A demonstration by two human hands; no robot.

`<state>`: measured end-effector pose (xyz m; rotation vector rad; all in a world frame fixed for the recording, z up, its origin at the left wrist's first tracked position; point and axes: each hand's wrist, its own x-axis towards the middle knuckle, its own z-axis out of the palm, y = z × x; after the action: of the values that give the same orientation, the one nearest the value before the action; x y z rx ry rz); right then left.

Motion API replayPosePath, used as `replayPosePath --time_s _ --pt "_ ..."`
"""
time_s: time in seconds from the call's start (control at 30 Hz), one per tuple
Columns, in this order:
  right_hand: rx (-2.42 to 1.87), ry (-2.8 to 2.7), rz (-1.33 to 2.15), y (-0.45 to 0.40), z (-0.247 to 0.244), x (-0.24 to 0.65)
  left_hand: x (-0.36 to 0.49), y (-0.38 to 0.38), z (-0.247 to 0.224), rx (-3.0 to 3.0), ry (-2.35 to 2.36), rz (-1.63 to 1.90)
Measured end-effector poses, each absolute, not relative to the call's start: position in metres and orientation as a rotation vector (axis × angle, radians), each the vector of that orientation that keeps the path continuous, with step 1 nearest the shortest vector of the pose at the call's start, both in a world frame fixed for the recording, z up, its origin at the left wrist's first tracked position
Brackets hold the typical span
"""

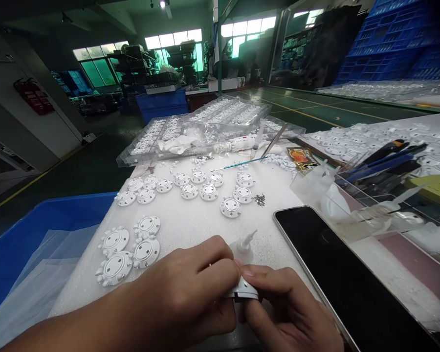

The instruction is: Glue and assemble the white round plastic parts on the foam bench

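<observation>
Near the front of the white foam-covered table, my left hand (190, 288) and my right hand (286, 303) meet around one white round plastic part (246, 289). My left fingers curl over its far side and hide most of it. The right thumb and forefinger pinch its right edge. Just beyond my hands stands a small translucent glue bottle (244, 250) with a thin nozzle. Similar white discs (145, 250), some with knobs along the rim, lie in groups to the left and farther back. A small pile of dark bits (259, 200) sits beside the nearest back group.
A black-screened phone (337, 264) lies at the right. Behind it are plastic bottles (333, 200) and dark-handled tools (381, 156). Clear trays (143, 157) of small white pieces stand at the back, with a thin blue brush (238, 165) before them. A blue bin (58, 208) is at the left.
</observation>
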<state>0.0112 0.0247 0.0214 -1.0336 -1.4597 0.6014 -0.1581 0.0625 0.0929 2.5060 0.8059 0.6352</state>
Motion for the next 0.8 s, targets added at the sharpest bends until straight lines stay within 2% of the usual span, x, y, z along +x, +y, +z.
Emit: replayPosePath --time_s 0.27,0.47,0.8 --pt "-1.014 -1.539 0.547 0.027 0.025 0.01 -0.165 0.063 0.095 2.515 0.809 0.663" --pt "-0.872 -1.377 0.587 0.027 0.027 0.004 -0.174 0.068 0.103 2.611 0.928 0.853" --pt "-0.901 -1.506 0.356 0.023 0.022 -0.007 -0.173 0.065 0.096 2.487 0.826 0.613"
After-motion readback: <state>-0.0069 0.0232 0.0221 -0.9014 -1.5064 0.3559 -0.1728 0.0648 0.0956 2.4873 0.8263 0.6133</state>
